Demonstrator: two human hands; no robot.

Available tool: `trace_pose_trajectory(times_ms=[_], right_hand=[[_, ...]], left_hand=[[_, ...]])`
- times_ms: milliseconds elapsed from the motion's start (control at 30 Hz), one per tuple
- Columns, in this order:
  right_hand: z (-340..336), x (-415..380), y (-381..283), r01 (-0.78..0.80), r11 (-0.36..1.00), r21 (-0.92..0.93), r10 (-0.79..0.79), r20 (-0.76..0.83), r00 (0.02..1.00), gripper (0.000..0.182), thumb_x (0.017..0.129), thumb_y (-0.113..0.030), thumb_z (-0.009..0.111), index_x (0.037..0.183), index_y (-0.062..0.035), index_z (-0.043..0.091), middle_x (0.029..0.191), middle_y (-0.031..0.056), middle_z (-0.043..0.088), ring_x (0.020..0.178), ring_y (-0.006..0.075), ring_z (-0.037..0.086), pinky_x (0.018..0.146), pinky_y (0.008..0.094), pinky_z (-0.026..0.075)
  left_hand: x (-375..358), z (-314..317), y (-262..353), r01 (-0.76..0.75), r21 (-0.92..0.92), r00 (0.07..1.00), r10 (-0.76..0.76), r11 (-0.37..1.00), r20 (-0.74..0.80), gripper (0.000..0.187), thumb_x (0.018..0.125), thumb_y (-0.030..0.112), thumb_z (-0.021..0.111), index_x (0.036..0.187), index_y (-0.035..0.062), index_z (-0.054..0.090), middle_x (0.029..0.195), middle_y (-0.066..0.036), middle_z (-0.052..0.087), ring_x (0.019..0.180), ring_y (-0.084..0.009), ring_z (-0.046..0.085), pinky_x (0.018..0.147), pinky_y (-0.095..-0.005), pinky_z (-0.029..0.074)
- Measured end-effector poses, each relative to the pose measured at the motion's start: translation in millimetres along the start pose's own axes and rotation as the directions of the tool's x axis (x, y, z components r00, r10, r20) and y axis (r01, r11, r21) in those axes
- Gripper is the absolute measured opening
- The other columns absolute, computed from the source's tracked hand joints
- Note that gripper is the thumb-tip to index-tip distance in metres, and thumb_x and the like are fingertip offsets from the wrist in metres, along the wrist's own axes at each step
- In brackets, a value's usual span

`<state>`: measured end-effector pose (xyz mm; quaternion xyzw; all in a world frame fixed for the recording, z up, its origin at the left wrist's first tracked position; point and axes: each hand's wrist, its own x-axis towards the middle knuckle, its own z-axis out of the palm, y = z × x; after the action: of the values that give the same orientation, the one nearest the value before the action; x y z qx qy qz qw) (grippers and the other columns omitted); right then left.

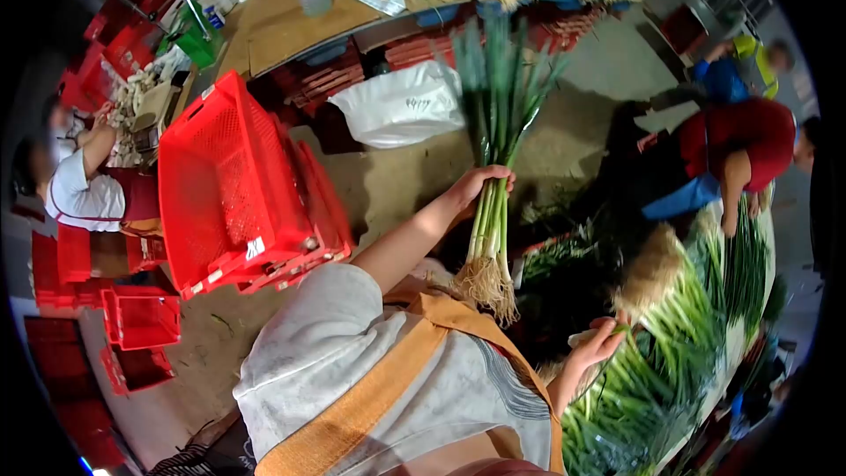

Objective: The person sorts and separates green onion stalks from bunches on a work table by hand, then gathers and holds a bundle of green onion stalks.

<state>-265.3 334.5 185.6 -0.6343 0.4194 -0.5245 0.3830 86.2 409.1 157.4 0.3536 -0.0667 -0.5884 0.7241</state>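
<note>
Uneven indoor light, its source hard to place, brightens the white sack [401, 110] at twelve o'clock, while deep shadow [568, 300] swallows the space toward four. A bluish glint [86, 465] burns at eight. The held spring onions [490, 211] look fairly crisp; fisheye curvature bends the table [269, 35] at eleven, edges fading into black

Left forearm [416, 242] bare, stretched forward, left hand [485, 183] closed in a grip, right forearm [567, 381] lower, out to the right, right hand [599, 344] part-curled, fingers bent.
</note>
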Motion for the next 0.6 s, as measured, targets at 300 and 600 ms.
trace_pose_trajectory(times_ms=[300,600], right_hand=[[211,98,72,-0.778,0.182,0.601,0.811,0.356,0.465,0.075,0.086,-0.055,0.042,0.133,0.0018,0.029,0.136,0.0183,0.034,0.123,0.0276,0.036,0.098,0.0446,0.032],[411,112,-39,-0.276,0.938,0.210,-0.011,0.813,0.582,0.022,0.090,-0.015,0.046,0.098,0.0014,0.059,0.106,0.0104,0.057,0.100,0.0203,0.051,0.090,0.0307,0.036]], left_hand=[[81,-118,95,-0.249,-0.423,0.965,0.183,0.871,-0.190,0.023,0.083,0.029,0.059,0.084,0.0062,0.057,0.076,-0.004,0.061,0.069,-0.0173,0.059,0.065,-0.0317,0.049],[126,-166,129,-0.385,-0.678,0.900,0.090,0.626,-0.427,0.021,0.082,0.018,0.060,0.093,0.0048,0.047,0.086,-0.009,0.059,0.081,-0.0214,0.060,0.073,-0.0330,0.050]])
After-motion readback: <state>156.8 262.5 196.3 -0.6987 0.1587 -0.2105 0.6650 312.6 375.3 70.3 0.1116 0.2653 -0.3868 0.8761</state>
